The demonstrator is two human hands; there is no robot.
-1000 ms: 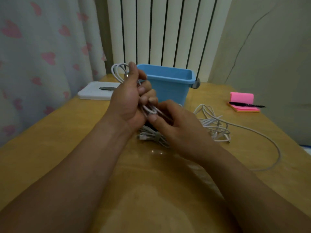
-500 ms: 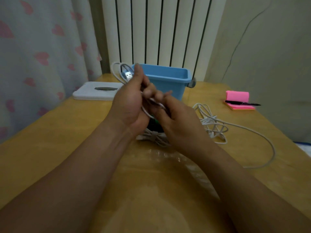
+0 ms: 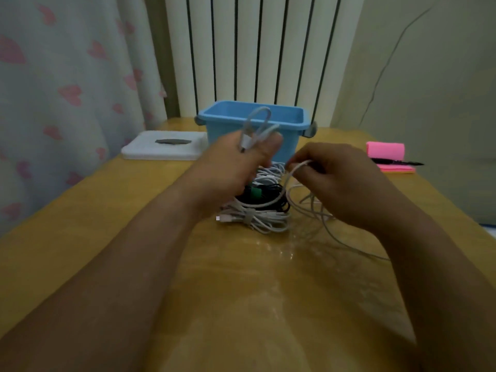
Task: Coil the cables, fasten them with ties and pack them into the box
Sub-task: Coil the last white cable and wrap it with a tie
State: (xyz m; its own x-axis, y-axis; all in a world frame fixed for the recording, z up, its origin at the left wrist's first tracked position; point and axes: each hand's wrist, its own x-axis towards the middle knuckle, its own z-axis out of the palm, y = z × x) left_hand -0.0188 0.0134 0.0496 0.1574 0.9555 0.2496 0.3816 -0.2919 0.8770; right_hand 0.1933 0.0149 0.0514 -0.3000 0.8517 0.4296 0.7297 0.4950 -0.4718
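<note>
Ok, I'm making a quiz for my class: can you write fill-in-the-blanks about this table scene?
The open rectangular plastic box is ____.
The left hand holds a thin looped cable coloured ____.
The coiled black cable wears a tie coloured ____.
The black pen lies on a notepad coloured ____.
Missing: blue; white; green; pink.

Dim, soft, wide-angle warped edges
</note>
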